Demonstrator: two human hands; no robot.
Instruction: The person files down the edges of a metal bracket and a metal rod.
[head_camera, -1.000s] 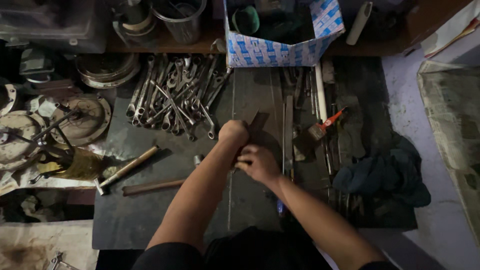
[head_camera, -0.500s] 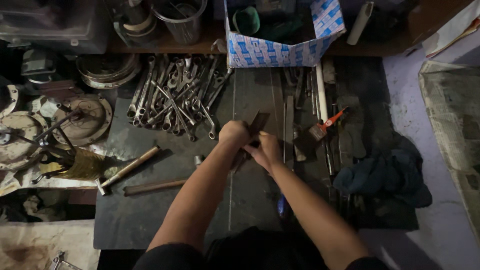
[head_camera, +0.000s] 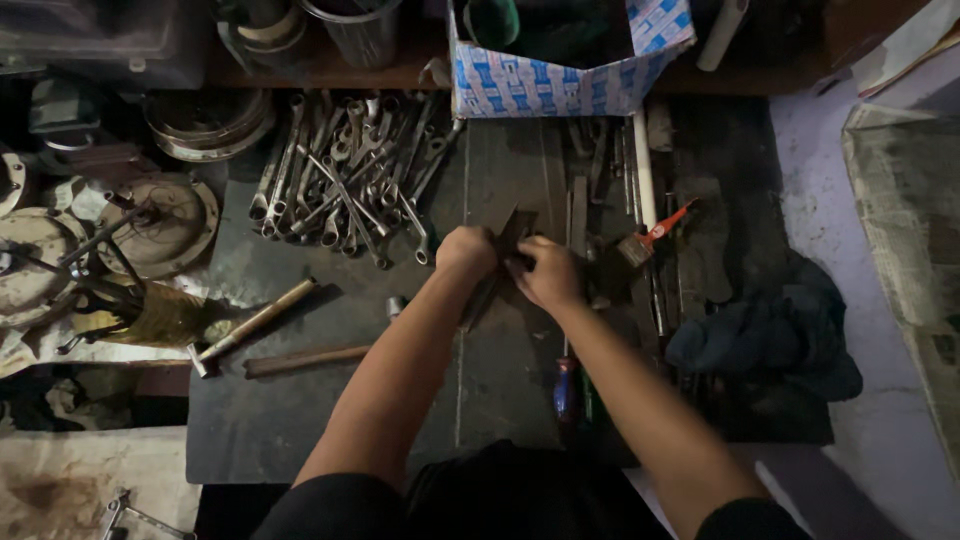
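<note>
Both hands meet over the middle of a dark metal workbench (head_camera: 300, 400). My left hand (head_camera: 466, 250) is closed around a long, flat dark metal piece (head_camera: 517, 228) that sticks up past the knuckles and runs down under the wrist. My right hand (head_camera: 548, 272) grips the same piece from the right, fingers curled on it. A pile of several wrenches (head_camera: 350, 180) lies just beyond and left of the hands.
A blue-and-white cardboard box (head_camera: 560, 75) stands at the back. A hammer (head_camera: 250, 325) and a wooden handle lie at left. A screwdriver (head_camera: 566, 385), a small brush (head_camera: 655, 232), long metal bars and a dark rag (head_camera: 765, 335) lie right. Round metal parts crowd the left edge.
My right hand has slid up and to the right along the metal piece, ending beside the left hand. The left hand has held its place.
</note>
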